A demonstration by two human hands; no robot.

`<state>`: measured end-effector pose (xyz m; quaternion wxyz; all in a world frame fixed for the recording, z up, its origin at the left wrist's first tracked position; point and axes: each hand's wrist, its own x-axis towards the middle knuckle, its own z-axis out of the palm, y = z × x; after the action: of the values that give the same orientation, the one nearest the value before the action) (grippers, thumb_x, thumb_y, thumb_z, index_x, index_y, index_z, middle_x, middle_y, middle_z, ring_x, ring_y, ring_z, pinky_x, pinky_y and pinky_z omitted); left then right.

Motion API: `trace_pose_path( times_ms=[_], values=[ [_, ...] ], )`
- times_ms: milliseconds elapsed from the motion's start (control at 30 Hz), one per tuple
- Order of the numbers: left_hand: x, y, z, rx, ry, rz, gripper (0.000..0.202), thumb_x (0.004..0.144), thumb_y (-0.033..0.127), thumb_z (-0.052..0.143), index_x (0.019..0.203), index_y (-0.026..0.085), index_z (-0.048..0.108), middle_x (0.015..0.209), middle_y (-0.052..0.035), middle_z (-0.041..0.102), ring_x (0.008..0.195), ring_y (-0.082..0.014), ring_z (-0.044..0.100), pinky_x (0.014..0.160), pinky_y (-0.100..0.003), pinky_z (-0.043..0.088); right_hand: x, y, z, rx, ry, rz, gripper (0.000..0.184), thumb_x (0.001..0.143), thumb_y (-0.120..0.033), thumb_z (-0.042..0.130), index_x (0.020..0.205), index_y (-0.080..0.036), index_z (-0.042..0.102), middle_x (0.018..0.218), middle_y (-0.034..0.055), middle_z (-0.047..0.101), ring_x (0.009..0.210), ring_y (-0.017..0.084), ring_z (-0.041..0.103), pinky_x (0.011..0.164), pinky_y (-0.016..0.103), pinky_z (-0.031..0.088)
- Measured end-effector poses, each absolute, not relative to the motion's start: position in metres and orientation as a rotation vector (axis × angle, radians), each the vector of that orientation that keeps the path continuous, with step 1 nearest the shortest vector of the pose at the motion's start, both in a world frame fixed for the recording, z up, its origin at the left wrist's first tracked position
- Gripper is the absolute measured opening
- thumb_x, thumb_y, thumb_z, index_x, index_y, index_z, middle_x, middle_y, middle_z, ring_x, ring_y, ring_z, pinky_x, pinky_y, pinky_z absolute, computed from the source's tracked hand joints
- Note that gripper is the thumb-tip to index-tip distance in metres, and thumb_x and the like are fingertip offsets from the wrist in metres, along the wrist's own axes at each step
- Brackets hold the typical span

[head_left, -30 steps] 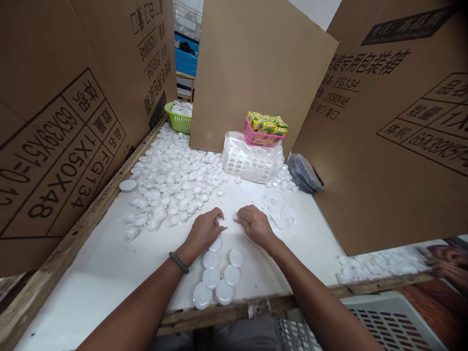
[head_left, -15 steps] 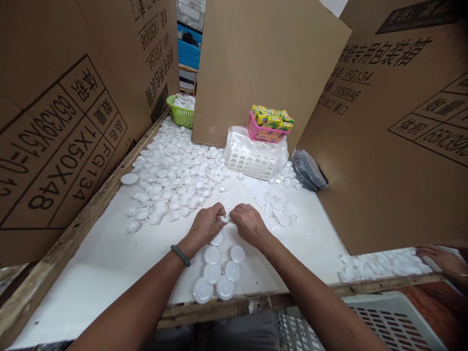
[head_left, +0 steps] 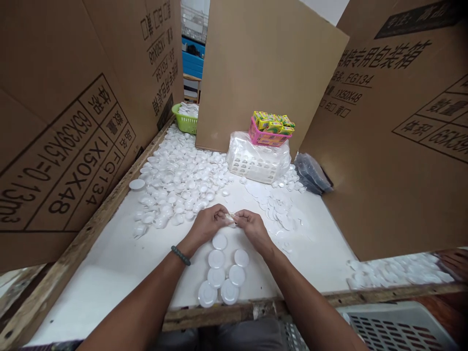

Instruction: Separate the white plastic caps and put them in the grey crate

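Three tall cardboard panels [head_left: 270, 73] stand around the far and side edges of the work area, probably as screens to keep loose stock in. White counter [head_left: 109, 263] between them, wood-edged. Broad heap of glossy white pieces [head_left: 183, 175] fills its far left, seemingly kept there so the near middle has working room. Clear plastic bag [head_left: 256, 163] at the back, pink basket [head_left: 268, 139] of yellow boxes on top, likely to save surface. Left hand [head_left: 211, 222] and right hand [head_left: 252, 226] meet above mid-counter, thumbs and fingertips pinched on one small pale piece [head_left: 230, 219]; two-sided fingertip hold suits something this slight. Its exact form: too small to tell. Just nearer the body, seven white discs [head_left: 216, 278] in two rough columns, four left, three right, laid flat apparently for easy reach.
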<state>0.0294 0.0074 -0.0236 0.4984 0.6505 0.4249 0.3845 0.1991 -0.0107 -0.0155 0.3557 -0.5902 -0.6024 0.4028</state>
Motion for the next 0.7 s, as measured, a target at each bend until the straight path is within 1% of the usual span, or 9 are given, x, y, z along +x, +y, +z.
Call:
trace_pose_path(
  times_ms=[67,100,167,233,300,367,600,633,700],
  values=[
    [0.029,0.01,-0.025,1.457,1.013,0.935,0.023,0.069,0.031,0.065,0.085,0.018,0.057,0.064,0.0026,0.06,0.057,-0.0112,0.054,0.053,-0.02,0.04,0.198,-0.011,-0.019,-1.454,-1.485,1.074,0.035,0.082,-0.042,0.051,0.103,-0.015,0.06,0.07,0.0014,0.062,0.062,0.013,0.054,0.06,0.025,0.042],
    [0.03,0.01,-0.026,1.402,1.031,0.928,0.024,0.068,0.032,0.066,0.085,0.018,0.056,0.059,0.0039,0.058,0.052,-0.0105,0.052,0.049,-0.02,0.039,0.197,-0.011,-0.019,-1.432,-1.516,1.041,0.036,0.084,-0.042,0.049,0.109,-0.017,0.059,0.077,0.0025,0.064,0.067,0.014,0.056,0.063,0.027,0.044],
    [0.03,0.011,-0.026,1.314,1.089,0.914,0.027,0.067,0.033,0.067,0.084,0.018,0.053,0.052,0.0059,0.054,0.045,-0.01,0.05,0.044,-0.02,0.038,0.198,-0.012,-0.02,-1.397,-1.687,0.909,0.034,0.085,-0.04,0.051,0.112,-0.022,0.06,0.094,0.0044,0.065,0.081,0.016,0.057,0.073,0.03,0.045],
    [0.029,0.011,-0.026,1.271,1.142,0.905,0.028,0.065,0.033,0.069,0.082,0.018,0.052,0.047,0.0064,0.053,0.043,-0.0105,0.05,0.043,-0.02,0.039,0.199,-0.013,-0.02,-1.359,-1.903,0.741,0.032,0.082,-0.036,0.058,0.112,-0.026,0.062,0.105,0.0045,0.063,0.094,0.018,0.055,0.082,0.033,0.044],
    [0.029,0.011,-0.026,1.246,1.183,0.894,0.029,0.064,0.032,0.07,0.08,0.018,0.051,0.045,0.0062,0.053,0.041,-0.0109,0.051,0.042,-0.02,0.041,0.201,-0.013,-0.021,-1.336,-2.044,0.606,0.035,0.078,-0.03,0.064,0.113,-0.027,0.062,0.102,0.0049,0.064,0.096,0.02,0.053,0.084,0.035,0.044],
    [0.029,0.011,-0.025,1.213,1.219,0.877,0.029,0.063,0.031,0.071,0.078,0.018,0.05,0.046,0.0057,0.054,0.041,-0.0113,0.052,0.042,-0.021,0.042,0.202,-0.01,-0.022,-1.338,-2.114,0.527,0.036,0.077,-0.028,0.066,0.113,-0.026,0.062,0.097,0.0054,0.065,0.094,0.02,0.053,0.081,0.035,0.045],
    [0.029,0.015,-0.023,1.19,1.328,0.767,0.027,0.062,0.028,0.071,0.07,0.018,0.047,0.047,0.0035,0.058,0.04,-0.0121,0.055,0.04,-0.022,0.044,0.202,0.004,-0.016,-1.385,-2.289,0.498,0.024,0.073,-0.034,0.07,0.095,-0.025,0.069,0.078,0.0032,0.064,0.079,0.018,0.053,0.069,0.03,0.043],
    [0.029,0.016,-0.023,1.196,1.327,0.758,0.027,0.063,0.029,0.071,0.07,0.018,0.047,0.046,0.0035,0.058,0.04,-0.0119,0.054,0.04,-0.021,0.043,0.202,0.002,-0.016,-1.389,-2.265,0.509,0.024,0.073,-0.034,0.07,0.095,-0.025,0.069,0.078,0.0032,0.063,0.08,0.018,0.053,0.069,0.03,0.043],
    [0.029,0.017,-0.023,1.206,1.312,0.746,0.027,0.063,0.029,0.071,0.069,0.018,0.047,0.045,0.0037,0.057,0.038,-0.0114,0.053,0.039,-0.021,0.042,0.2,-0.003,-0.016,-1.373,-2.186,0.548,0.027,0.077,-0.031,0.067,0.103,-0.024,0.066,0.082,0.0036,0.062,0.081,0.018,0.053,0.071,0.03,0.044]
  ],
)
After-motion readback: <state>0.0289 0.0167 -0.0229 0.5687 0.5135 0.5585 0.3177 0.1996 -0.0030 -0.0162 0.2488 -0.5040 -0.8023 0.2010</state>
